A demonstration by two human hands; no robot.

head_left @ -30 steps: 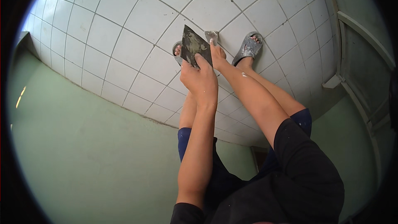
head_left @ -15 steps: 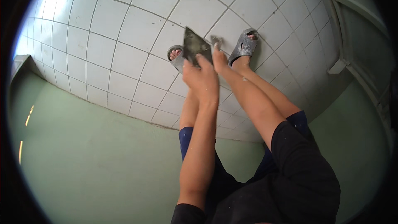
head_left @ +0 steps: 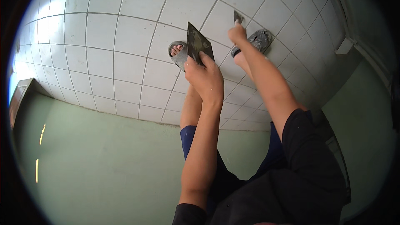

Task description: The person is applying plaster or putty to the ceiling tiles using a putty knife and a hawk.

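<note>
My left hand (head_left: 205,77) grips the lower edge of a dark, flat, pointed plate (head_left: 198,41), smeared with greyish residue. The plate is held up above the tiles, near my left foot. Farther off and to the right, my right hand (head_left: 238,34) is closed round a small putty knife (head_left: 237,17); its grip is mostly hidden in the fingers. The small blade points away from me, low over the white floor tiles (head_left: 187,4). Whether it touches them I cannot tell.
My feet stand on the tiles in grey sandals, the left one (head_left: 179,60) beside the plate, the right one (head_left: 261,39) close to my right hand. A green wall (head_left: 104,158) borders the floor behind me. Pale framing (head_left: 345,46) runs along the right side.
My right hand has moved away from the plate, forward and to the right, with the putty knife. My left hand still holds the plate in nearly the same spot.
</note>
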